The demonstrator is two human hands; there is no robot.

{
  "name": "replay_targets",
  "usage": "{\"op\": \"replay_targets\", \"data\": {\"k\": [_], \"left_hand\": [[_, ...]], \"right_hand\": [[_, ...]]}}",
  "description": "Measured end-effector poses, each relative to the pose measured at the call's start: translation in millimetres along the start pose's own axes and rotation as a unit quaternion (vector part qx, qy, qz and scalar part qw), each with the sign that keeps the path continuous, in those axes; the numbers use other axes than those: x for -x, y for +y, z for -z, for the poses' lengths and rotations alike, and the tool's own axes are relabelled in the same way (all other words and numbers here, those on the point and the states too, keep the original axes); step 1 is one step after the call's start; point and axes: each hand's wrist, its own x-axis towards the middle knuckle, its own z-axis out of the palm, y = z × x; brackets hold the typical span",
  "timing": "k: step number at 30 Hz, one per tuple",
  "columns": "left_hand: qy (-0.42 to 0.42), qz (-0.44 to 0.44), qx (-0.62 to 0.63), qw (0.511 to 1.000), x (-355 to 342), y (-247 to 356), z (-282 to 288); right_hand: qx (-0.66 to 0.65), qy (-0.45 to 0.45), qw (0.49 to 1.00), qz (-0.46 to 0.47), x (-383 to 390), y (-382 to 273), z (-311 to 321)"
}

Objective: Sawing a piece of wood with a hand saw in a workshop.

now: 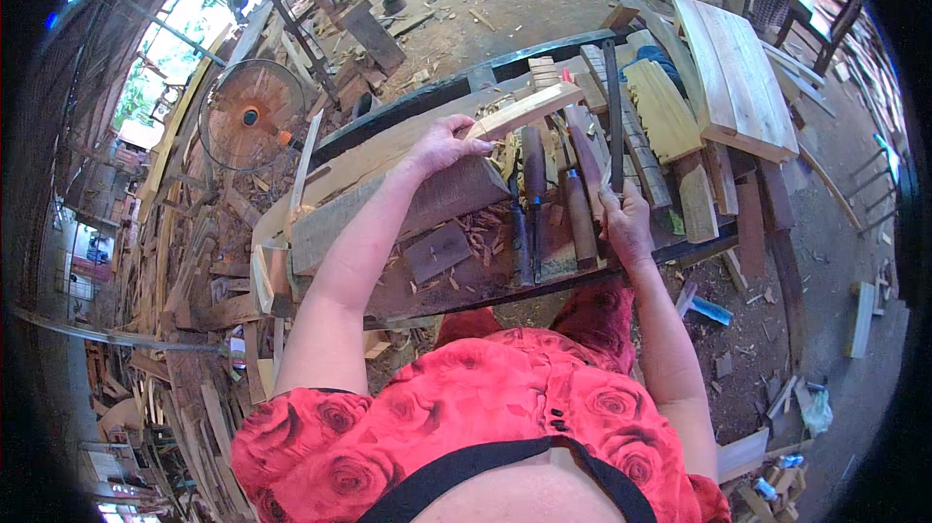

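Observation:
My left hand [447, 146] is closed on the near end of a pale wooden strip [524, 107], raised above the workbench. My right hand [623, 222] is closed round the lower end of a long, dark, narrow tool [613, 96] that points away from me. Between my hands lie chisel-like tools with wooden handles [534, 164], among curled shavings. A thick wooden beam [388, 217] lies under my left wrist, with a small dark block [437, 253] in front of it.
Stacked boards [733, 81] and yellowish pieces [660, 105] crowd the bench's right side. A round fan [252, 115] stands at left beside piled offcuts [194, 280]. The dark bench rim [340, 134] runs along the back. Scraps lie on the floor.

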Motion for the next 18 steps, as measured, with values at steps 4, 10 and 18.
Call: {"op": "replay_targets", "data": {"k": [4, 10, 18], "left_hand": [[0.046, -0.023, -0.093, 0.994, 6.1, 1.0, -9.2], [0.109, -0.054, -0.203, 0.972, 21.0, -0.7, -19.7], [0.152, -0.122, -0.205, 0.959, 49.0, -8.6, -25.9]], "right_hand": [[-0.043, -0.006, 0.999, -0.009, 4.7, -5.2, 1.9], [-0.035, -0.004, 0.999, 0.004, 6.1, -5.6, 2.6], [-0.045, -0.004, 0.999, 0.01, 2.5, -5.9, 1.7]]}}
